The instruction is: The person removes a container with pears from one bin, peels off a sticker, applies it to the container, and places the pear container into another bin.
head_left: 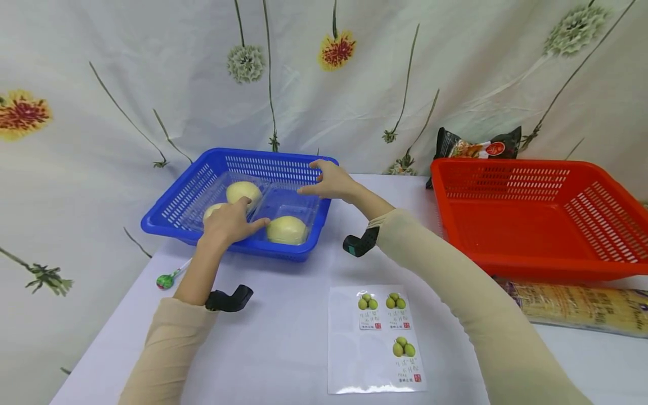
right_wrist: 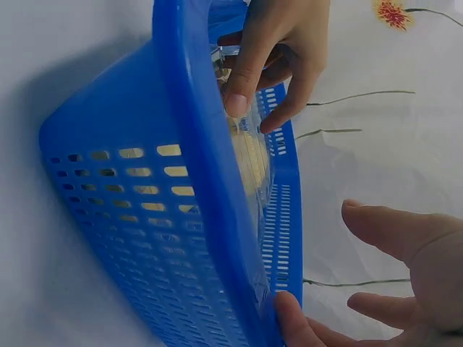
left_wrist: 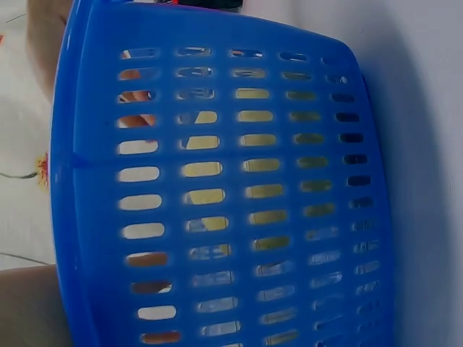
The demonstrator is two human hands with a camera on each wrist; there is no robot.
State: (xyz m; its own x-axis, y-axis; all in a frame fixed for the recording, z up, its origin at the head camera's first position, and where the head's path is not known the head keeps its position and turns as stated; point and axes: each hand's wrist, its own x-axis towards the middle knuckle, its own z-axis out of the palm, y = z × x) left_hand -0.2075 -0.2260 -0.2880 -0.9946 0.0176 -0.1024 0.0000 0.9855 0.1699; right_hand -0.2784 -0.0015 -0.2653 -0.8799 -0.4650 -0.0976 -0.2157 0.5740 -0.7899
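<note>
Markings: none legible.
Sticker sheet (head_left: pixel 377 340), small characters (head_left: pixel 406 363) and red seals (head_left: pixel 417 378); black packet (head_left: pixel 460 147), red oval emblem (head_left: pixel 495 148); long packet (head_left: pixel 562 304), blurred print (head_left: pixel 604 309).

— What covers the arms?
— A long cream cloth left sleeve (head_left: pixel 164 351) and a matching right sleeve (head_left: pixel 455 292), gathered at its end.
— Anything else worn?
— A black, bent left wrist device (head_left: pixel 232 300) and a similar right wrist device (head_left: pixel 361 242) (that one shows a small teal patch (head_left: pixel 351 249)). Left hand (head_left: pixel 228 224) and right hand (head_left: pixel 335 183): ungloved.
</note>
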